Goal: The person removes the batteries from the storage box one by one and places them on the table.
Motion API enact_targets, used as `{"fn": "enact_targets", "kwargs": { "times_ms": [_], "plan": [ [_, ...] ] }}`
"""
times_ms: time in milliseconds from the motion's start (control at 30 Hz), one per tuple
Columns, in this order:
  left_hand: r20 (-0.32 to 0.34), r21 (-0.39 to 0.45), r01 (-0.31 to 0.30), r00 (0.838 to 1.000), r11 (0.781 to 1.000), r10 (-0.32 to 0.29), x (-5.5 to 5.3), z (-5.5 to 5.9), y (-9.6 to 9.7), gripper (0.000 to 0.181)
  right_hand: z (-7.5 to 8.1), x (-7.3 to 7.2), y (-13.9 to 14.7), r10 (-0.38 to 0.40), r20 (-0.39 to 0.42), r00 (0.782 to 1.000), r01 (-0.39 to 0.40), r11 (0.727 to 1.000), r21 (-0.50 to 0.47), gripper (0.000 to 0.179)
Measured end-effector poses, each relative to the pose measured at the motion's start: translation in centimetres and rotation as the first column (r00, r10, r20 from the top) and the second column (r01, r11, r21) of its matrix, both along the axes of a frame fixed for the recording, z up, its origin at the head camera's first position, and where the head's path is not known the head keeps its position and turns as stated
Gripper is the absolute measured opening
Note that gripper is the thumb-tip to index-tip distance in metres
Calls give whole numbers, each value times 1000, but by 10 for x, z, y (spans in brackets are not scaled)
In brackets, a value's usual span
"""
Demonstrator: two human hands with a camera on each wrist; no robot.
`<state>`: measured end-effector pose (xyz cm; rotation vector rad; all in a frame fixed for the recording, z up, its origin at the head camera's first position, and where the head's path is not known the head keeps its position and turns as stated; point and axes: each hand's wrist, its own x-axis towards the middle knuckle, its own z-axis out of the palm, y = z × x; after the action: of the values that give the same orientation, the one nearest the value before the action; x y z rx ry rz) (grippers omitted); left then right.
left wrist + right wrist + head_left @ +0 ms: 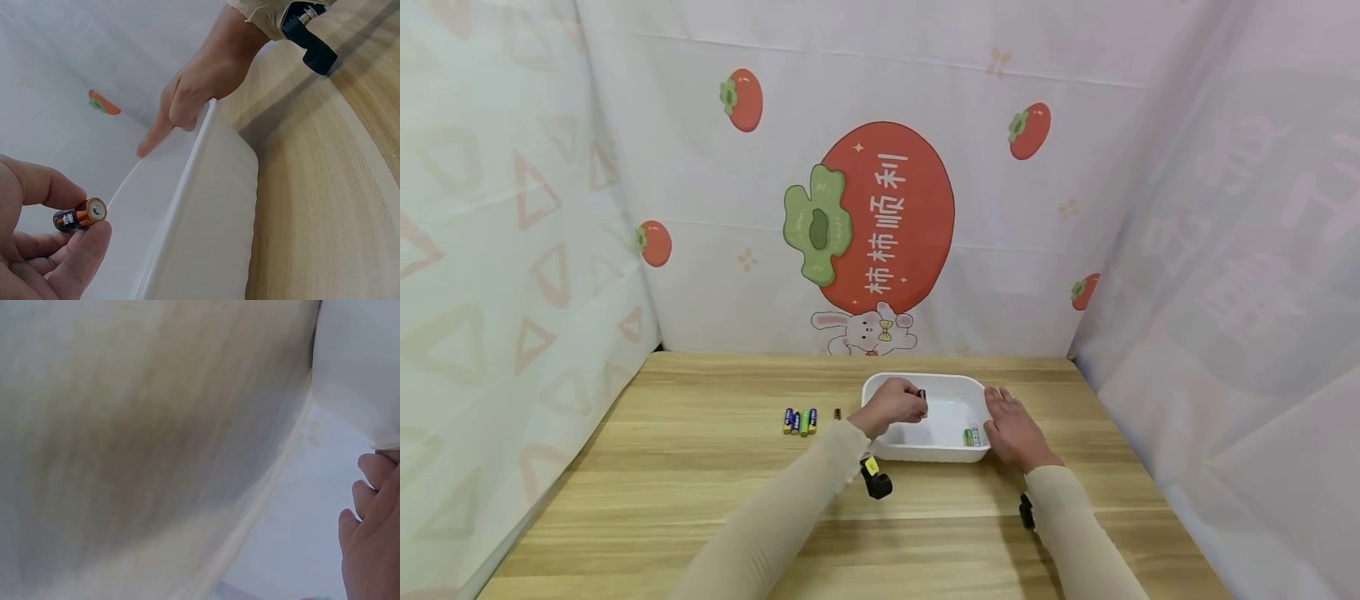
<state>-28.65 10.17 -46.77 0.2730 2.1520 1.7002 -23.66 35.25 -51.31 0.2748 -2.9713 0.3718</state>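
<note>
As it sits pinched between the thumb and curled fingers of your left hand (891,403), the black-and-copper cylindrical battery (74,217) is over the white rectangular tray (932,454), toward eleven o'clock of its middle. Inside, at four o'clock, lie what look like small green-and-white batteries (968,437), hard to count. Your right hand (1017,431) rests at three o'clock, fingers fairly straight on the rim. Outside, at nine o'clock on the wood-grain table (700,467), are one small copper-brown battery (837,413) and, farther out, a row of four blue, yellow and green batteries (805,423).
</note>
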Motion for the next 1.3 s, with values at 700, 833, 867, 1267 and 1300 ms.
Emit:
{"fn": "enact_targets", "kwargs": {
  "times_ms": [700, 833, 867, 1267, 1300],
  "plan": [
    [-4, -53, -41, 999, 998, 41, -7, 10, -46, 19, 11, -2, 0, 44, 8, 999, -44, 997, 63, 59],
    [19, -65, -51, 998, 997, 52, -5, 11, -56, 22, 8, -1, -1, 48, 12, 999, -48, 997, 56, 59],
    [23, -65, -54, 998, 996, 55, -4, 12, -58, 22, 7, -1, 0, 48, 11, 999, -49, 997, 59, 59],
    [5, -92, -82, 997, 992, 83, -4, 14, -76, 19, 6, 0, 1, 24, 48, 999, -27, 998, 50, 60],
    [3, -94, -83, 997, 992, 83, -5, 13, -78, 19, 7, -1, 1, 27, 47, 999, -29, 998, 52, 60]
  ]
}}
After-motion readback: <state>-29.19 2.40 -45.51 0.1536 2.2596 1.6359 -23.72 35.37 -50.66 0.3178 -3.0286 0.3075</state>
